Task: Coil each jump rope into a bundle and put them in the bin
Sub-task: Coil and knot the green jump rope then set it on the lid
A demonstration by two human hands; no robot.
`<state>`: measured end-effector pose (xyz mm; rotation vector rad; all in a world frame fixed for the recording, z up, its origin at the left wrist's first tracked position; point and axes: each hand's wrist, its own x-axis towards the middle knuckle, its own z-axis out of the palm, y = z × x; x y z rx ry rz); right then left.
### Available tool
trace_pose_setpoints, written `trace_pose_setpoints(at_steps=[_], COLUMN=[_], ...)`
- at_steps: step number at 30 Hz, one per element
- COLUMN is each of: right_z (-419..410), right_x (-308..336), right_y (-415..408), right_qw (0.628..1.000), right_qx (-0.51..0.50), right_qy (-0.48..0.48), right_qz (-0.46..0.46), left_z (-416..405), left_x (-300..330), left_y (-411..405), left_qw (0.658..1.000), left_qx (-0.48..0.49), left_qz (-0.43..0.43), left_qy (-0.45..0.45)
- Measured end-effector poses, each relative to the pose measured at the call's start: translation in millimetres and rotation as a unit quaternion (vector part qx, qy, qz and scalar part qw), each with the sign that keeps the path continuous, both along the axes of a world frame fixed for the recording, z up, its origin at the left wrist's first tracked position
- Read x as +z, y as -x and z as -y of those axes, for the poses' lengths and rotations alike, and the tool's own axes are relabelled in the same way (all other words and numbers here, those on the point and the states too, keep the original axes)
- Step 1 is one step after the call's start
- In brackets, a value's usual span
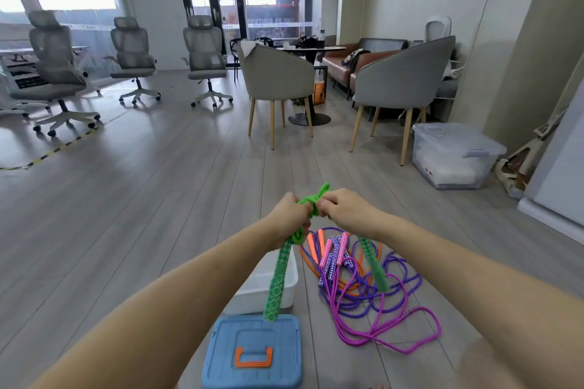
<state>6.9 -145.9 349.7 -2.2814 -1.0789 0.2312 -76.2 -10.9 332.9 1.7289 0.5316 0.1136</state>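
I am holding the green jump rope [311, 204] up in front of me. My left hand [289, 215] is gripping the coiled cord so the bundle does not fall open, while one handle is hanging above the white bin [268, 290] and its blue lid [252, 354]. My right hand [343, 207] is pinching the knot to tighten it. The purple, orange and pink ropes [373, 297] are lying tangled on the floor.

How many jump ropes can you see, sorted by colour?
Green jump rope, gripped by the left hand and right hand: 1
Orange jump rope: 1
Purple jump rope: 1
Pink jump rope: 1
Total: 4
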Motion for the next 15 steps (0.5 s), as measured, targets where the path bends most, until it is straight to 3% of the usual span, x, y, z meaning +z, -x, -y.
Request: trace_pose_setpoints(at_steps=[2, 6, 12, 15], right_z=[2, 8, 18, 21], right_x=[6, 20, 26, 27], right_y=[2, 3, -1, -2], right_qw=[0.993, 0.934, 0.914, 0.91], right_qx=[-0.008, 0.042, 0.093, 0.11], right_qy=[-0.081, -0.2, -0.214, -0.243], right_qz=[-0.09, -0.292, -0.332, -0.318], left_z=[3, 10, 14, 13], left_x=[11, 40, 54, 59], left_y=[-4, 0, 21, 26], left_qw=[0.996, 0.976, 0.951, 0.95], left_qx=[0.024, -0.009, -0.066, -0.101], left_qz=[0.056, 0.128, 0.155, 0.151], left_qy=[0.059, 0.176, 0.259, 0.256])
